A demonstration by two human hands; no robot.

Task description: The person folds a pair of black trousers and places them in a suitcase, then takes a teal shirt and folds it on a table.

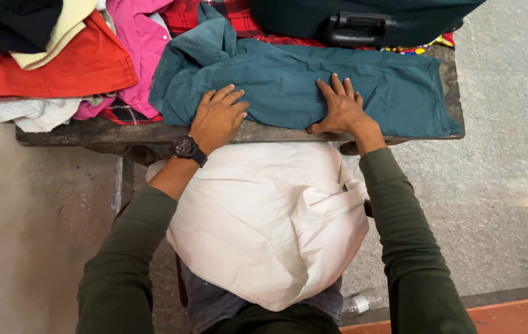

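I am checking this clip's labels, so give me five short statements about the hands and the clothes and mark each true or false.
1. Both hands lie flat on the teal garment. True: the left hand and the right hand press on it, palms down.
2. The watch is on the right wrist. False: it sits on the left wrist.
3. A white cloth lies on the person's lap. True.
4. The pile of clothes is to the right of the teal garment. False: it lies to its left.
5. The right hand grips the dark suitcase handle. False: that handle lies beyond the garment, untouched.
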